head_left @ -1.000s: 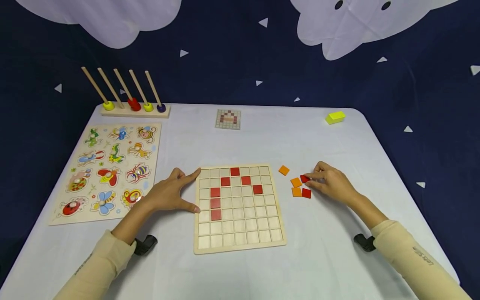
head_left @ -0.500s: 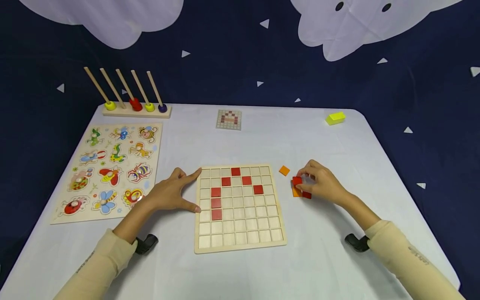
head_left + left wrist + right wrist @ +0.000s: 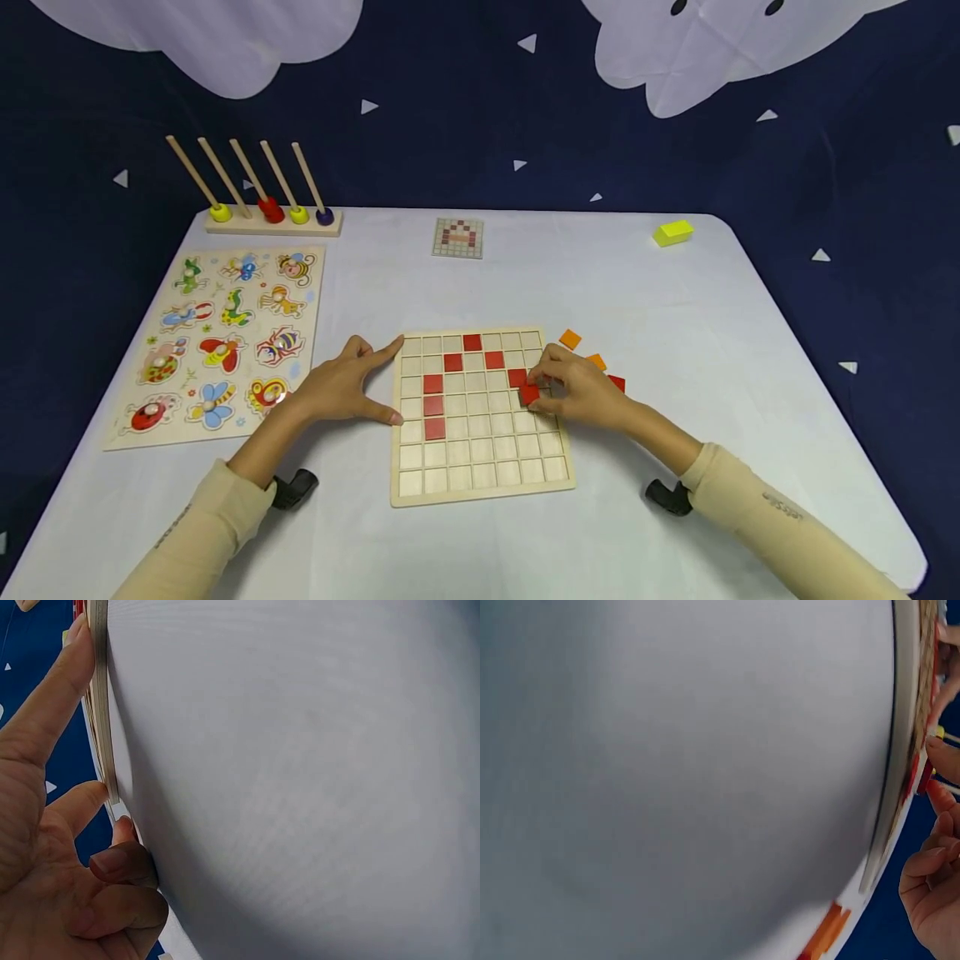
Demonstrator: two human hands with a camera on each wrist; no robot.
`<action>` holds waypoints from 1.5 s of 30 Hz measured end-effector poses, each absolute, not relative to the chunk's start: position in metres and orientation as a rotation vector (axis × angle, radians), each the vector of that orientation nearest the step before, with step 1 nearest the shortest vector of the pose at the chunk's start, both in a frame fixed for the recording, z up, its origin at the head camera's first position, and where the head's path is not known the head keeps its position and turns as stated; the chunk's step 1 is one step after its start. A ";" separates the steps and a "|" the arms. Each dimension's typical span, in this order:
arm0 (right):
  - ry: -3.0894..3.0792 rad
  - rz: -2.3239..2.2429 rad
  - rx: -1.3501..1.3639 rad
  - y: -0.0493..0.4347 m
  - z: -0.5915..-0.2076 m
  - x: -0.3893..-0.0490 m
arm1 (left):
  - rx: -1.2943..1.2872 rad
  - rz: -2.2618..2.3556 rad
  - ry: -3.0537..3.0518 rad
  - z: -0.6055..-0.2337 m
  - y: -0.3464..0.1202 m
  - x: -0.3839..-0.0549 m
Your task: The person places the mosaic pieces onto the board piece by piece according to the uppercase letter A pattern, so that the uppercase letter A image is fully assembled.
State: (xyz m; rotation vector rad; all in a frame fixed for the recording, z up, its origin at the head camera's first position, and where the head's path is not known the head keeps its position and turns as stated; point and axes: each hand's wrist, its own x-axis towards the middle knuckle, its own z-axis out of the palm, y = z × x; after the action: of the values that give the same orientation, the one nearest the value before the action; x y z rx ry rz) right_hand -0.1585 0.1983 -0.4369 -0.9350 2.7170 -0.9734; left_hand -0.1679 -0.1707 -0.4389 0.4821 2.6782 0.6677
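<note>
A wooden grid board [image 3: 480, 499] lies flat on the white table, with several red square tiles [image 3: 433, 406] in its cells. My left hand [image 3: 341, 387] rests at its left edge, thumb and index finger stretched apart and touching the rim. In the left wrist view the other fingers [image 3: 124, 862] are bent. Over the right part of the grid, my right hand [image 3: 581, 390] pinches a red tile [image 3: 529, 395] between thumb and finger, just below a red tile [image 3: 517, 378] in its cell. The right wrist view also shows the pinched tile [image 3: 925, 777], tilted.
Right of the board lie orange tiles [image 3: 570, 339] and a red tile [image 3: 617, 383], partly behind the right hand. A small pattern card [image 3: 457, 238] and a yellow block [image 3: 672, 233] lie farther back. An insect puzzle board [image 3: 251, 333] and a peg stacker [image 3: 273, 223] occupy the left side.
My right hand has picked up a red tile from the loose pile and carried it left over the board. My left hand has stayed at the board's edge.
</note>
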 end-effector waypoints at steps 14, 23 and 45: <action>2.754 -0.971 -0.898 0.192 -0.446 -0.153 | 0.487 0.662 2.686 -0.437 -0.170 -0.168; 2.702 -1.037 -0.840 0.186 -0.446 -0.153 | 0.472 0.664 2.685 -0.437 -0.170 -0.167; 2.893 -0.979 -0.657 0.240 -0.426 -0.152 | 0.483 0.680 2.679 -0.438 -0.170 -0.168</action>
State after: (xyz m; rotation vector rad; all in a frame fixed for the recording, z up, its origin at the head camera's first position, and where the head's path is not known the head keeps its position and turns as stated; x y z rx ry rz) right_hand -0.1519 0.2402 -0.4256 -0.6571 2.8934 -0.9794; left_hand -0.1679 -0.1705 -0.4380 0.4829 2.6787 0.6800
